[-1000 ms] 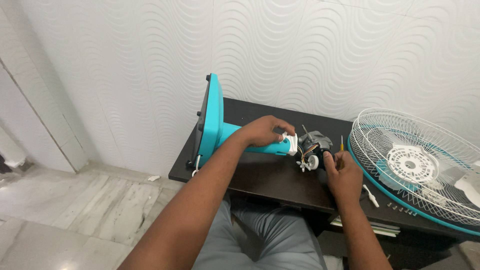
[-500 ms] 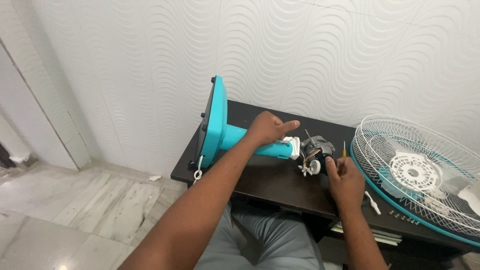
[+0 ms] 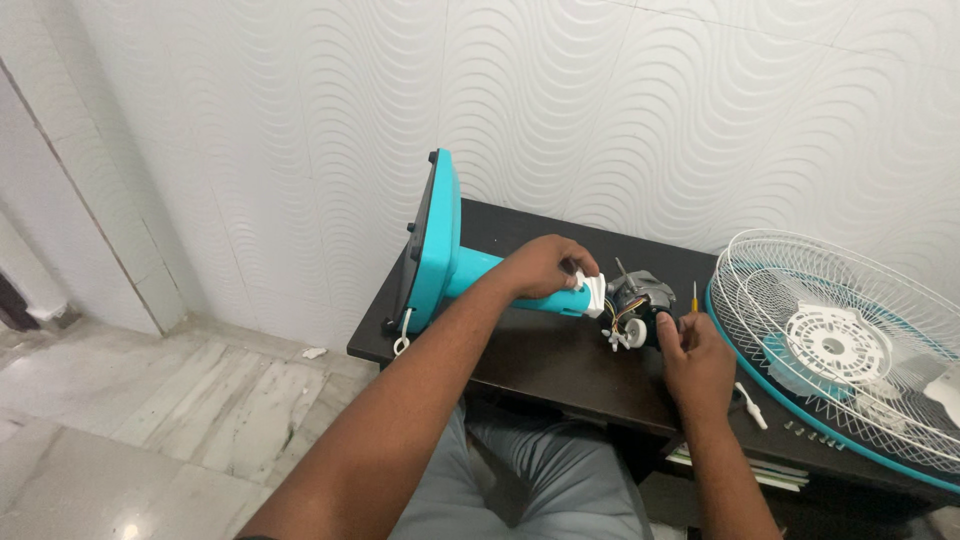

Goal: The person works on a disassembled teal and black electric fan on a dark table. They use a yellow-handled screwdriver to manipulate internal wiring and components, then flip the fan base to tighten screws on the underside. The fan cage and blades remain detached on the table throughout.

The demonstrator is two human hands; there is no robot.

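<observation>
A teal fan stand (image 3: 440,255) lies on its side on a dark table (image 3: 545,360), its base upright at the left. My left hand (image 3: 545,268) grips the teal neck near its white collar. The bare fan motor (image 3: 635,300) with coloured wires sits at the neck's end. My right hand (image 3: 695,360) is closed on the motor's right side, fingertips against it. A small yellow-handled screwdriver (image 3: 695,295) lies just beyond that hand.
A white wire fan guard (image 3: 850,340) with a teal rim rests on the table's right part. Several small screws (image 3: 805,432) and a white part (image 3: 752,405) lie near the front edge. A white wavy wall stands behind; marble floor at the left.
The view has shifted slightly. My left hand has closed down onto the neck after lifting its fingers. My right hand stays at the motor.
</observation>
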